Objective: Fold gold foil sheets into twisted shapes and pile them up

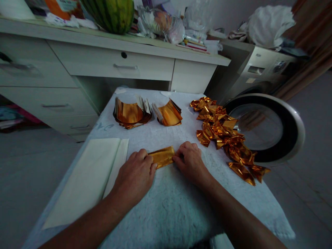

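Observation:
A narrow folded strip of gold foil paper (163, 156) lies on the cloth-covered table between my hands. My left hand (137, 173) grips its left end, fingers bent over it and thumb along the near edge. At the right end, my right hand (190, 160) pinches the corner with thumb and curled fingers. Beyond them stand two stacks of curved gold sheets, a larger stack (129, 112) and a smaller stack (169, 113). A heap of folded gold foil pieces (220, 128) spreads along the table's right side.
White paper sheets (85, 173) lie left on the table (166, 214). A white desk with drawers (124, 64) stands behind, bearing a watermelon (111, 15) and plastic bags (160, 24). On the right, a washing machine (259, 65) has its round door (292, 128) hanging open beside the table.

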